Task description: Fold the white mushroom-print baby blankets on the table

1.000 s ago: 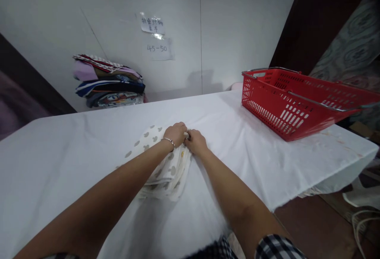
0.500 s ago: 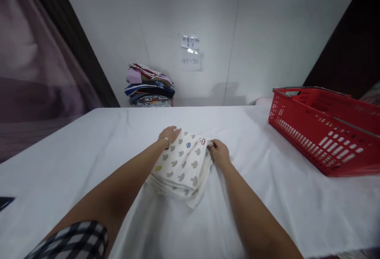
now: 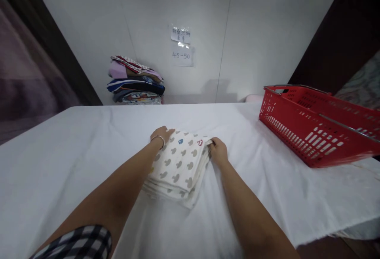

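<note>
A folded white cloth (image 3: 179,166) with grey mouse-head prints and a few coloured ones lies in the middle of the white-covered table (image 3: 74,148). My left hand (image 3: 160,134), a bracelet on its wrist, rests on the cloth's far left corner with fingers laid flat. My right hand (image 3: 218,150) pinches the cloth's far right corner between curled fingers. Both forearms reach in from the bottom of the view.
A red plastic basket (image 3: 311,128) with metal handles stands on the table's right side. A stack of folded coloured clothes (image 3: 135,80) lies against the back wall. Two paper notes (image 3: 181,45) are stuck on the wall. A dark curtain hangs at left.
My hands, together at the cloth's far edge a second ago, have spread apart to its two far corners. The view has swung left, then settled.
</note>
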Demonstrator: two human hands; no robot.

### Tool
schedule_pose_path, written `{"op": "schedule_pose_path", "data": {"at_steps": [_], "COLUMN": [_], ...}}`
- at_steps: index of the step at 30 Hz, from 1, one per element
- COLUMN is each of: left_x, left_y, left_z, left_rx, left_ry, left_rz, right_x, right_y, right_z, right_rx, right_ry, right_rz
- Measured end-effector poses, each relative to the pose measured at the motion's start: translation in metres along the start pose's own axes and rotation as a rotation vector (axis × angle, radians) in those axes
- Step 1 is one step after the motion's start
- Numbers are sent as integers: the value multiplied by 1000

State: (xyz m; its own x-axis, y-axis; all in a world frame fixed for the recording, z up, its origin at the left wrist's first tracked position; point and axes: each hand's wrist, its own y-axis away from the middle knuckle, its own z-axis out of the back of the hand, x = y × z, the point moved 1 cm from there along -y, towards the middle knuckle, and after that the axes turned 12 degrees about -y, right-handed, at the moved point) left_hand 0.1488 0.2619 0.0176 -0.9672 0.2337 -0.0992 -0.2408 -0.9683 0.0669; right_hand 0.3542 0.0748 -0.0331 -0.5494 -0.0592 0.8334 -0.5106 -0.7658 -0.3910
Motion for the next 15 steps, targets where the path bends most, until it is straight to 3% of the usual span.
{"op": "schedule_pose_path", "data": {"at_steps": [4,6,10,13,15], "left_x": [2,-4,-37,-67,-81], "left_y": [0,5,31,54,63], "left_z": [-1,2,6,-3,-14], "left_rx": [23,-53,-330,-314,-228], "left_ry": [-6,-27,-42,-7,12], "left_rz": [1,-22,-335,-582,-629], "right_x": [-6,-5,2,9,12], "right_y": [-2,-2,-1,-1,-2], "right_z": [0,-1,-1,0,1], "right_rx": [33,33,75,115,126], "right_ry": [-41,-51,-20,71,115], "right_rz": [-28,-21,29,59,61]}}
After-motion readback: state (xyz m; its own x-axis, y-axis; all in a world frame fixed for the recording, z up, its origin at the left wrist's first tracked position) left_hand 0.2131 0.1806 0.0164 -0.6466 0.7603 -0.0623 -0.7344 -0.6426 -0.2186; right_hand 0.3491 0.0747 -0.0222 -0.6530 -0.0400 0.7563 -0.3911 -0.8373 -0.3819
